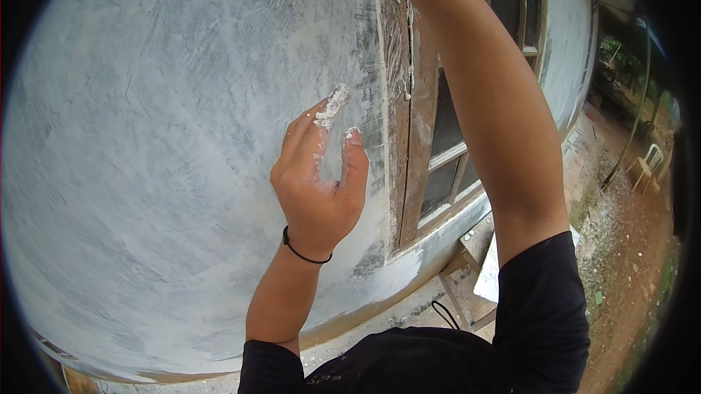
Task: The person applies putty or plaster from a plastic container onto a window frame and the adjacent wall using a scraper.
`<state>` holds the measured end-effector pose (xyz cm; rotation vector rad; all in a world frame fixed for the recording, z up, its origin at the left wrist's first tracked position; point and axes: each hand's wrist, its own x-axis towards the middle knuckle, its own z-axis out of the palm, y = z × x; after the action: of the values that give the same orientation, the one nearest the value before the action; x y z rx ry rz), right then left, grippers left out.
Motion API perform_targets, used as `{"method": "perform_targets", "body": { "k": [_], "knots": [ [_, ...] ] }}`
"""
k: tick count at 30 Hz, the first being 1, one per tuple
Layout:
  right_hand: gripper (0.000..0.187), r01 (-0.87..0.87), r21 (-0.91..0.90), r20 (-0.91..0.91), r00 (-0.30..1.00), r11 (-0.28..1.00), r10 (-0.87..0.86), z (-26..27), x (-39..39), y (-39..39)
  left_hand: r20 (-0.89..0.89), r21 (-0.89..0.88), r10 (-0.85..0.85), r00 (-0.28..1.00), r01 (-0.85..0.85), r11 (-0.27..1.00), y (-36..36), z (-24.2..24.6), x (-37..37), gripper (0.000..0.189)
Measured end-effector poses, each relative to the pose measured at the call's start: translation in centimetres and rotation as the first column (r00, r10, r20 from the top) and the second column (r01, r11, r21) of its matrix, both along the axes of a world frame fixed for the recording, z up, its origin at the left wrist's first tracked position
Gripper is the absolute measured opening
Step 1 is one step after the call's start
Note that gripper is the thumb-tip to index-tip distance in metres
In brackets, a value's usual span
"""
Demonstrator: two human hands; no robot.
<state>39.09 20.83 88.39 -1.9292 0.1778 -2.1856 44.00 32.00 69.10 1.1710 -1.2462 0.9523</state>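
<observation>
My left hand (323,175) is raised before a plastered wall (181,147) that shows streaky white and grey coating. White paste clings to its index finger and thumb tip. Thumb and fingers are apart, and no object shows between them; a dark band circles the wrist. To its right runs the brown wooden frame (398,120) of a window, with white drips on it. My right arm reaches up across the window, and its hand lies almost wholly beyond the top edge, so what it holds is hidden.
Window panes (438,186) with wooden bars stand behind my right arm. Below them are a wooden structure (465,284) and a white board (486,279), partly hidden by my sleeve. A white chair (649,161) stands at the far right on brown ground, near a slanting pole (635,125).
</observation>
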Motion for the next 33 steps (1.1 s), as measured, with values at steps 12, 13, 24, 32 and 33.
{"method": "perform_targets", "body": {
  "k": [12, 13, 24, 32, 33],
  "knots": [
    [0.022, 0.186, 0.030, -0.043, 0.982, 0.982, -0.185, 0.7, -1.5, 1.1, -0.013, 0.007, -0.044, 0.999, 0.044, 0.999, 1.6, -1.0, 0.9, 0.029],
    [0.022, 0.183, 0.031, -0.043, 0.982, 0.983, -0.182, 0.8, -2.1, 0.3, -0.013, 0.007, -0.041, 0.999, 0.042, 0.999, 1.4, -1.0, 0.8, 0.029],
    [0.010, -0.829, -0.017, -0.057, 0.558, 0.558, 0.828, 0.2, -1.6, -10.7, 0.009, 0.010, 0.045, 0.999, -0.045, 0.999, -2.4, -0.7, -0.7, 0.025],
    [0.012, -0.961, 0.084, 0.087, 0.271, 0.264, 0.959, -0.4, -1.4, -15.7, -0.035, 0.050, 0.093, 0.995, -0.091, 0.995, -4.2, -0.7, -1.6, 0.019],
    [0.012, -0.976, 0.055, 0.082, 0.214, 0.210, 0.973, -0.3, -1.6, -15.4, -0.050, 0.070, 0.108, 0.993, -0.105, 0.992, -4.2, -0.7, -1.6, 0.019]
  ]
}}
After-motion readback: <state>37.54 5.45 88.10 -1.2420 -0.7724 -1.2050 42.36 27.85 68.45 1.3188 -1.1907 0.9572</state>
